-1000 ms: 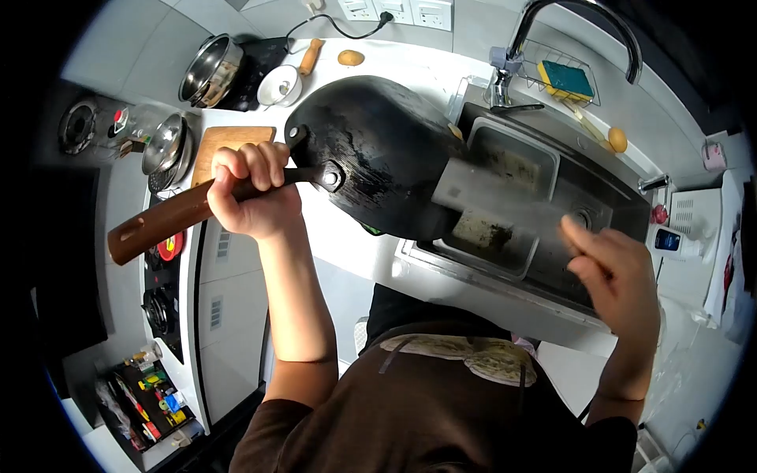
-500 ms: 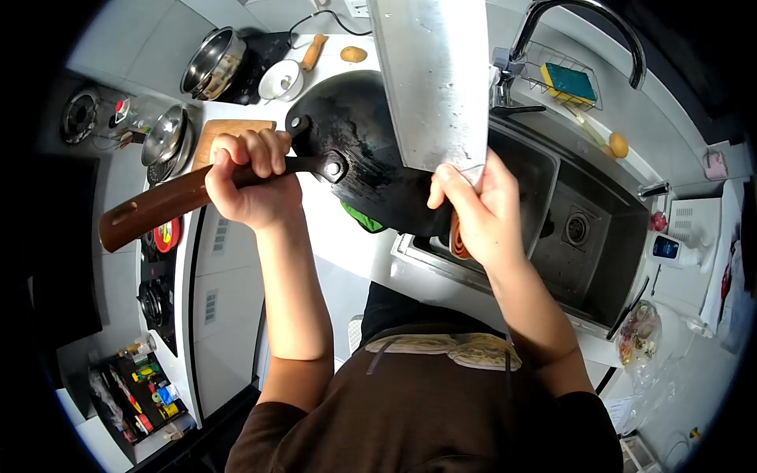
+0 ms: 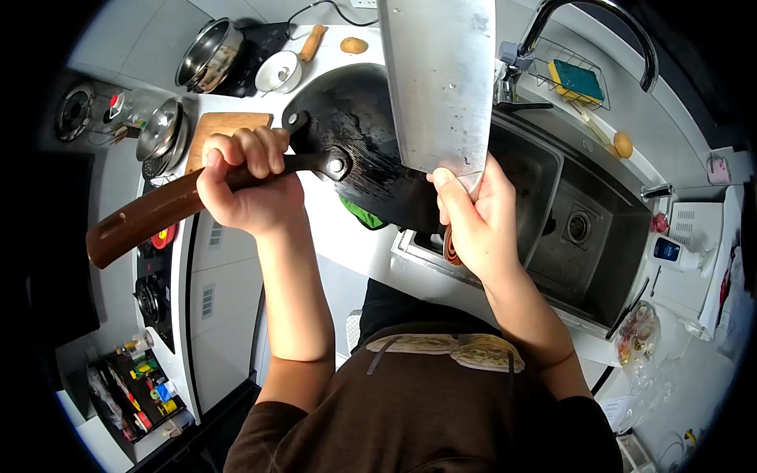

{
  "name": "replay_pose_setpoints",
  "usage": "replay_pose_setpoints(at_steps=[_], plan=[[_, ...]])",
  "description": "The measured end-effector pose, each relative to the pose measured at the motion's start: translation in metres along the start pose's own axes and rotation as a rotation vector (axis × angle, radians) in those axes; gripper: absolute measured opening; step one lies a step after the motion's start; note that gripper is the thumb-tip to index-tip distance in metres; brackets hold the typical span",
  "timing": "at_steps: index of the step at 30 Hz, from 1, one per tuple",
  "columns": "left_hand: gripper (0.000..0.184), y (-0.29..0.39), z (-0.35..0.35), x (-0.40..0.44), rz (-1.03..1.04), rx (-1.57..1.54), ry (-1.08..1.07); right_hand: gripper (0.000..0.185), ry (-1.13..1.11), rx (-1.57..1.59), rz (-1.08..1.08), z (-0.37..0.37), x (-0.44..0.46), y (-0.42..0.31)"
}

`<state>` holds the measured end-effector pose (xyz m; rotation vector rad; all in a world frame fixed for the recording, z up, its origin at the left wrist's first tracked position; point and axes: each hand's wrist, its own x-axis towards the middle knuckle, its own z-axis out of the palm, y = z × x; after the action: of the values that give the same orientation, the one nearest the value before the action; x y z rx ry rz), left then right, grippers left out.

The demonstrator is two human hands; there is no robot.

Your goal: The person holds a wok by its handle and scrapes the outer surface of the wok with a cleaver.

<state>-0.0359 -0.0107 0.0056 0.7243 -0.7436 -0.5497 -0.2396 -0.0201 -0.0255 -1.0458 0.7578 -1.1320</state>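
My left hand (image 3: pixel 251 181) is wrapped round the brown handle of a black wok (image 3: pixel 355 150), which is tipped so that its dark, scratched side faces me at the sink's left edge. My right hand (image 3: pixel 481 213) grips a cleaver (image 3: pixel 441 87) near the base of its wide, wet blade, fingers pressed round the handle. The blade points away from me, in front of the wok's right part, which it hides. Whether blade and wok touch, I cannot tell. Behind the right hand lies a grey tub (image 3: pixel 528 169) in the sink (image 3: pixel 587 260).
A faucet (image 3: pixel 544 31) arches over the sink, with a sponge (image 3: pixel 577 81) in a wire rack beside it. Left of the wok are a cutting board (image 3: pixel 225 130), a white bowl (image 3: pixel 278 72) and a steel pot (image 3: pixel 209 57). A potato (image 3: pixel 353 45) lies behind the wok.
The cleaver, blurred over the sink at first, has swung left and up in my right hand and now stands before the wok. My left hand keeps its hold on the wok's handle.
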Motion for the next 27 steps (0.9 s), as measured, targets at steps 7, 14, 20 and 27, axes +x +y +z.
replay_pose_setpoints(at_steps=[7,14,20,27], plan=[[0.022,0.001,0.0037,-0.0013,-0.014,-0.036,-0.003,0.014,-0.004,-0.008,-0.013,-0.0011,-0.0001,0.0005],[0.023,0.0009,0.0034,-0.0015,-0.005,-0.045,0.018,0.014,0.01,-0.028,-0.009,0.0016,0.0008,0.0011],[0.023,0.0015,0.0062,-0.0063,0.009,-0.042,0.052,0.022,0.022,-0.156,-0.051,0.0035,-0.0002,0.0026],[0.024,0.0026,0.0058,-0.0089,-0.001,-0.063,0.06,0.026,0.022,-0.257,-0.045,0.0079,0.0023,0.005]])
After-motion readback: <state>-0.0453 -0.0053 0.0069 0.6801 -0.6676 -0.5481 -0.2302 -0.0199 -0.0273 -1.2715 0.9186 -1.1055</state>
